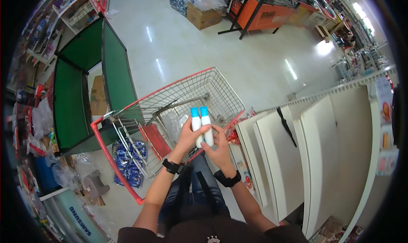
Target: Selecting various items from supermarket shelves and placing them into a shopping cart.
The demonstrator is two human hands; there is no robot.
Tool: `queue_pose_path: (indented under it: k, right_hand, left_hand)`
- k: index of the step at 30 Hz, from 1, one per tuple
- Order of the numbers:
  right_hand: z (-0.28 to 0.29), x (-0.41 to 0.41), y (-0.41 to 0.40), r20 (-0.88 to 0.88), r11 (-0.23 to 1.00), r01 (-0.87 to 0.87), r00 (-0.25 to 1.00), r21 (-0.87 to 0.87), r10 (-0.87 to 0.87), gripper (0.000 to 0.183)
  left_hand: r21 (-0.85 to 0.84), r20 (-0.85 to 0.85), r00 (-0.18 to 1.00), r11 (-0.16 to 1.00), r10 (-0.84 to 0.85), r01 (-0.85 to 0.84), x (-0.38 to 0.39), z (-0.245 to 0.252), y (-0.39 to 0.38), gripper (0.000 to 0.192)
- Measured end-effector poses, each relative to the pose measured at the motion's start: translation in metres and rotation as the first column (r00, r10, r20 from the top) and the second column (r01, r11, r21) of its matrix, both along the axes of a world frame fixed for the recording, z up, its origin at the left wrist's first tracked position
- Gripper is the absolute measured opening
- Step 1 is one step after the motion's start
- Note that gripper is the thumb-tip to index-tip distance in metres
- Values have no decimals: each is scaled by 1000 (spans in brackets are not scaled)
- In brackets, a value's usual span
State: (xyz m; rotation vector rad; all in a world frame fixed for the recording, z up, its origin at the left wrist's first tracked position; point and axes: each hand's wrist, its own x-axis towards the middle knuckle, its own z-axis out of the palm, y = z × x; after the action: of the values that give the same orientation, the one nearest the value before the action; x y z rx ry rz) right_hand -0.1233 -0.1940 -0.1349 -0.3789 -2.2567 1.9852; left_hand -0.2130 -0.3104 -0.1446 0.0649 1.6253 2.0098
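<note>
Two white plastic bottles with blue caps stand side by side in my hands, the left bottle (196,123) touching or nearly touching the right bottle (207,128). My left hand (188,135) wraps them from the left, its thumb laid across their fronts. From the right, my right hand (220,144) has its thumb at the bottom of the bottles and its fingers against the right one. Below and beyond my hands is a wire shopping cart (191,90) with a red rim. A clear plastic bag (172,125) lies in or under its basket; I cannot tell which.
White shelves (280,160) rise close on my right, with a black strap-like item (286,126) on one. Left of the cart stands a green-panelled frame (118,58). Blue packages (129,163) lie under the cart's red handle (111,160). A cardboard box (204,16) sits on the floor ahead.
</note>
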Motion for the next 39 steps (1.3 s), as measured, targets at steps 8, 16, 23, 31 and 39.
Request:
queue_pose_path:
  k: [8, 16, 23, 31, 39]
  right_hand:
    - [44, 91, 10, 96, 993, -89, 992, 73, 81, 70]
    - [97, 147, 27, -47, 859, 413, 906, 301, -420, 44]
    - [187, 239, 66, -268, 631, 727, 687, 271, -676, 47]
    - [288, 288, 108, -561, 473, 854, 506, 217, -655, 65]
    - [368, 248, 210, -664, 489, 822, 542, 292, -515, 60]
  left_hand:
    - [-544, -476, 857, 832, -198, -110, 99, 64, 23, 52]
    - [-434, -667, 631, 895, -396, 103, 154, 123, 68, 71]
    - [-234, -787, 386, 812, -482, 535, 214, 222, 123, 73]
    - [209, -967, 253, 630, 20, 748, 244, 284, 186, 68]
    - [269, -963, 168, 684, 212, 678, 202, 323, 248, 63]
